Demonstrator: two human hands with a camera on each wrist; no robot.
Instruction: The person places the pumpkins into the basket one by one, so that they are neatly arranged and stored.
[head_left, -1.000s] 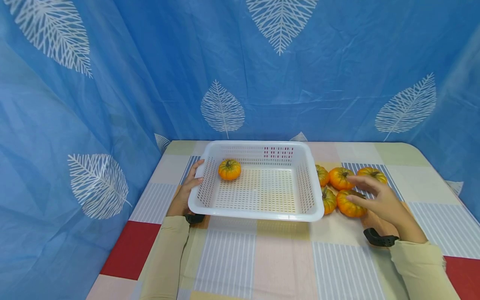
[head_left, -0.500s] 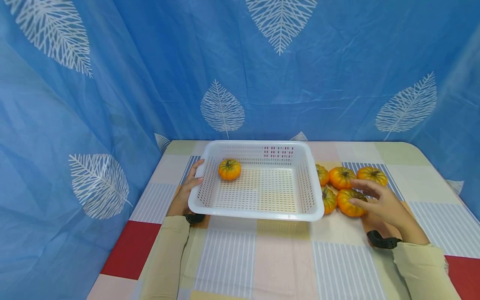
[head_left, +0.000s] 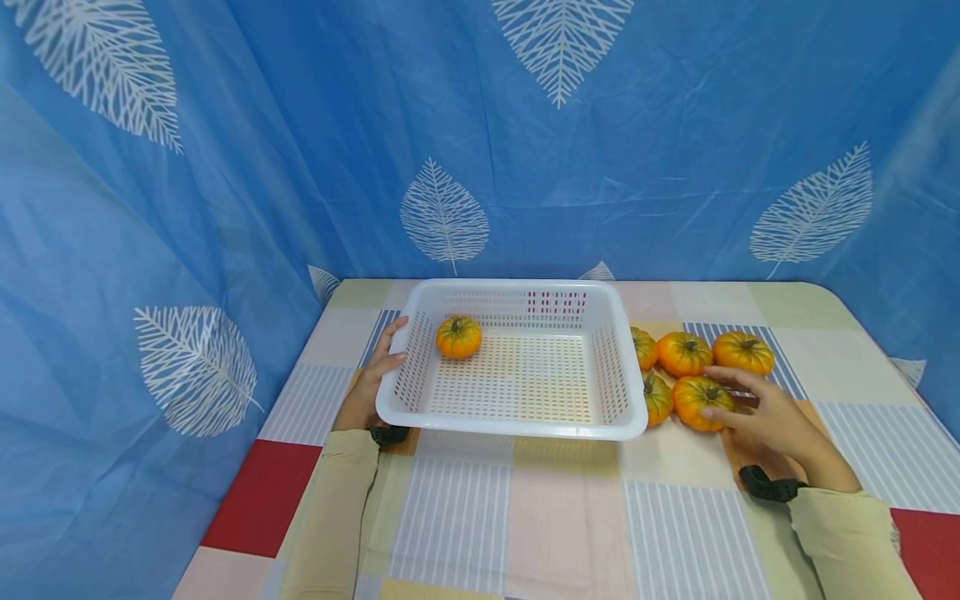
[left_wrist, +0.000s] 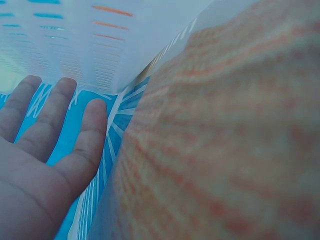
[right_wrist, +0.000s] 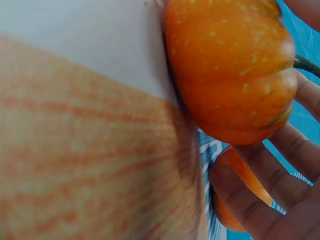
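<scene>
A white plastic basket point(head_left: 517, 431) with slotted walls stands on the table, holding one small orange pumpkin point(head_left: 459, 337) near its left end. My left hand point(head_left: 372, 379) rests at the basket's left side, and in the left wrist view its fingers point(left_wrist: 90, 135) lie straight beside the slotted wall. On the right, my right hand point(head_left: 765, 412) spreads around the nearest loose pumpkin point(head_left: 697, 404), thumb at its front and fingers at its far side. The right wrist view shows that pumpkin point(right_wrist: 230, 70) sitting on the cloth, with extended fingers point(right_wrist: 250, 200) beside and behind it.
Several other pumpkins sit close by: one at the back right point(head_left: 742, 353), one behind the nearest pumpkin point(head_left: 684, 354), and two against the basket's right wall. A patchwork cloth point(head_left: 562, 533) covers the table. A blue curtain point(head_left: 600, 192) with white leaves hangs behind and at the sides.
My right hand has lowered slightly, bringing its thumb and fingers closer about the nearest pumpkin. The left hand, basket and pumpkins stay where they were.
</scene>
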